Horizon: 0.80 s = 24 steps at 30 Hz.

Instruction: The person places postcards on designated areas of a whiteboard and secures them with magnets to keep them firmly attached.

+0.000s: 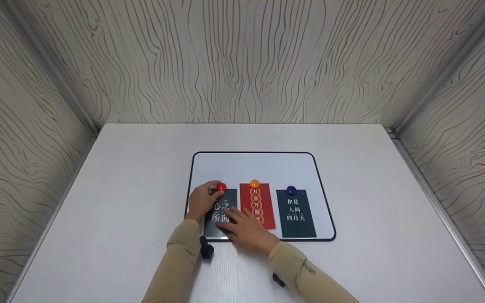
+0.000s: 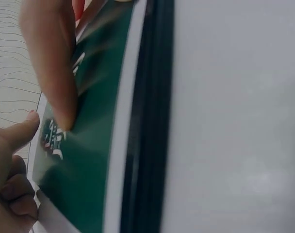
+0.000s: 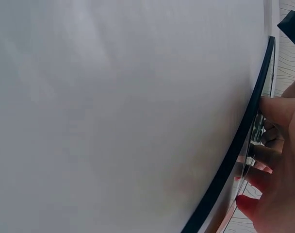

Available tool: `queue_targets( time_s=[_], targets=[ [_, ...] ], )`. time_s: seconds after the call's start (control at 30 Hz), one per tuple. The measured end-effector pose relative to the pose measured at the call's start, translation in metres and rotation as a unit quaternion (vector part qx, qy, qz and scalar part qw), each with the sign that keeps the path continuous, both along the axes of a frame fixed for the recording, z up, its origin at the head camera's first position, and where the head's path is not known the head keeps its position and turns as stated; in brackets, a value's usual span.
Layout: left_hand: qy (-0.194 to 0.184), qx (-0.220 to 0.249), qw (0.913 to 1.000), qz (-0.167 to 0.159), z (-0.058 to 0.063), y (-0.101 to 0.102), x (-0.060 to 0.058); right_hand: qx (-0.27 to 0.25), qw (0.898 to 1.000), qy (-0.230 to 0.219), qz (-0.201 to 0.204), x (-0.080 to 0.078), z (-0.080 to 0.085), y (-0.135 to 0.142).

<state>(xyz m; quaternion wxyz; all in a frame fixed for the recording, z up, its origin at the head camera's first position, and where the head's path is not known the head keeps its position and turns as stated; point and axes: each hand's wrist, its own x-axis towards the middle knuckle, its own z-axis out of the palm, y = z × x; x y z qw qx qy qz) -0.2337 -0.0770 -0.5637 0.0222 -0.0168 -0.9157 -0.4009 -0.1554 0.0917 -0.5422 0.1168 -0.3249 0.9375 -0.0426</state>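
A dark green card (image 1: 221,231) with white characters lies on the left of a black-rimmed whiteboard (image 1: 251,166). At the card's top edge, my left hand (image 1: 202,200) pinches a round red magnet (image 1: 222,186) between thumb and index finger. My right hand (image 1: 249,231) rests on the same card's right side with its fingers spread, partly covering the characters and the neighbouring red card (image 1: 263,202). Fingers of both hands show over the green card (image 2: 89,165) in the left wrist view. The right wrist view shows my right hand (image 3: 281,170) at the board's dark edge (image 3: 230,160).
An orange magnet (image 1: 254,184) sits at the red card's top. Further right, a purple magnet (image 1: 291,191) tops another dark green card (image 1: 297,229). The board lies on a white table (image 1: 377,219), with wood-grain panels (image 1: 242,63) behind and at both sides.
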Motion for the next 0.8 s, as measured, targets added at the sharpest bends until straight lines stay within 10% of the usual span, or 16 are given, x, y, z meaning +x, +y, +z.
queue_targets(
  time_s=[0.8],
  targets=[
    [-0.006,-0.016,0.9999,-0.002,0.0037,-0.0026,0.0015,-0.024,0.999,0.026,0.004,0.0004,-0.0002,-0.0012]
  ],
)
